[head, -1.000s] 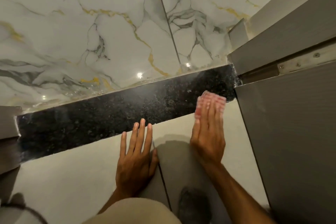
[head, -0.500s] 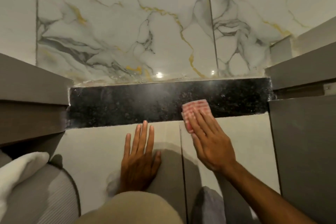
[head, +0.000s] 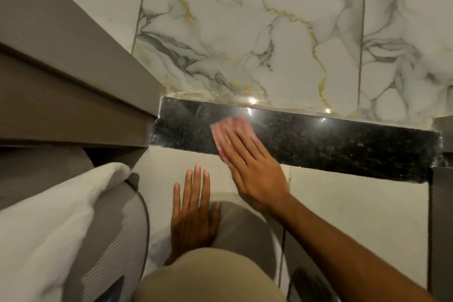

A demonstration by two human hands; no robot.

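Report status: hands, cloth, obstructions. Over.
Right hand flat, pressing pink cloth on black strip. Left hand flat on pale tile. No obstruction on strip.

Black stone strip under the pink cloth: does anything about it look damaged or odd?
Yes, slightly. The black stone strip has whitish, ragged patches at both ends, and the joint along its top edge against the marble tile looks rough. Smears show left of the pink cloth, which the right hand presses flat.
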